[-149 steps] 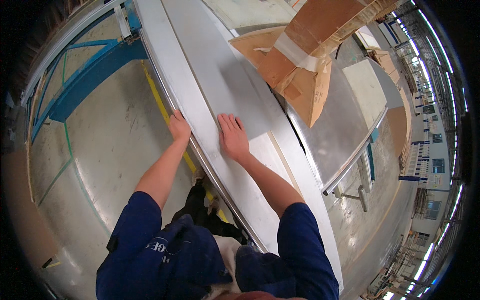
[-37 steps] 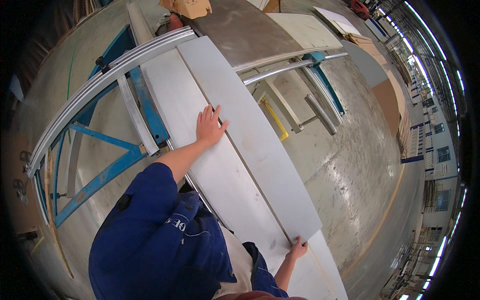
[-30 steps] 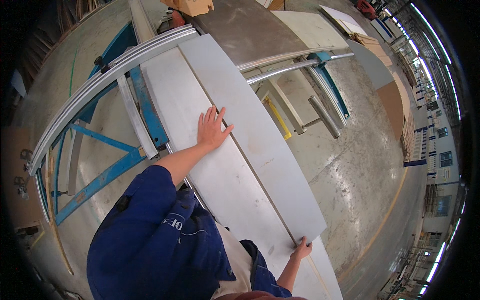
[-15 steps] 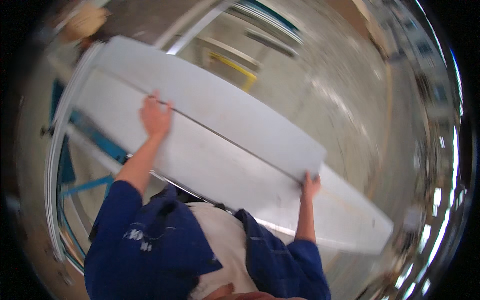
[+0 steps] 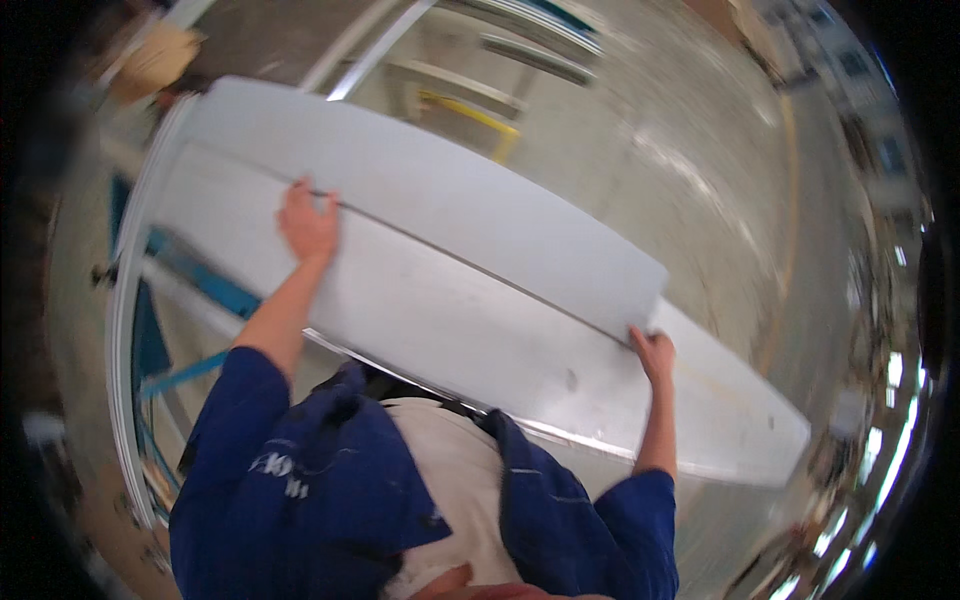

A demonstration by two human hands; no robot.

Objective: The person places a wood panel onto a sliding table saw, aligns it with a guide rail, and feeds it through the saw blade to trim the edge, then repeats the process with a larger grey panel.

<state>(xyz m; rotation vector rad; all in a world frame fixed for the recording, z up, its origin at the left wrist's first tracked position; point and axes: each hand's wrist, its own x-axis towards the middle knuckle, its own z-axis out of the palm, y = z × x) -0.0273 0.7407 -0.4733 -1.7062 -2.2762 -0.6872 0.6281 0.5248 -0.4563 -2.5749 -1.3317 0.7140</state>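
Observation:
A long, flat light-grey panel (image 5: 430, 165) lies across a wider pale metal sheet (image 5: 470, 320), its near edge making a dark line on the sheet. My left hand (image 5: 309, 225) is at this edge toward the left, thumb and fingers bent on it. Near the panel's right end, my right hand (image 5: 655, 355) grips the same edge close to the corner. Parts of the fingertips are hidden at the edge. The sheet narrows to a blunt tip at the far right, beyond the panel.
A metal frame rail (image 5: 122, 330) runs along the left, with blue frame members (image 5: 205, 275) beneath the sheet. Beyond the panel stand a yellow bar (image 5: 470, 115) and metal profiles (image 5: 535, 60). A brown cardboard piece (image 5: 160, 62) is at the upper left. Concrete floor (image 5: 700, 180) extends right.
The whole view has turned slightly, so the panel's and sheet's right ends appear higher and farther right. Both hands stay at the same panel edge.

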